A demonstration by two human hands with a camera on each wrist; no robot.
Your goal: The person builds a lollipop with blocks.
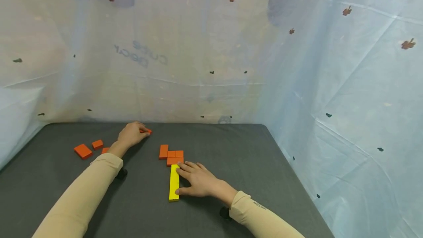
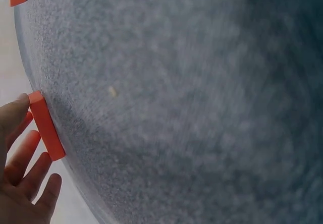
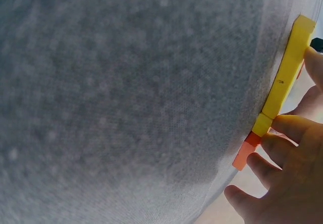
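Near the table's far edge, my left hand (image 1: 131,134) pinches an orange block (image 2: 46,128) between thumb and fingers. My right hand (image 1: 201,181) lies with fingers spread along the right side of a yellow bar (image 1: 174,186). Its thumb touches the bar's near part and its fingertips are at the far end. In the right wrist view, the bar shows as a long yellow block (image 3: 288,70) end to end with a short yellow block (image 3: 262,125). Just beyond the bar, orange blocks (image 1: 175,161) lie flat against each other, an upright-lying one (image 1: 163,151) at their left corner.
Loose orange blocks lie on the left: a larger one (image 1: 83,151), a smaller one (image 1: 97,144), and one (image 1: 105,150) partly behind the left forearm. The dark grey table (image 1: 231,157) is bordered at the back and right by a hanging translucent sheet (image 1: 330,102).
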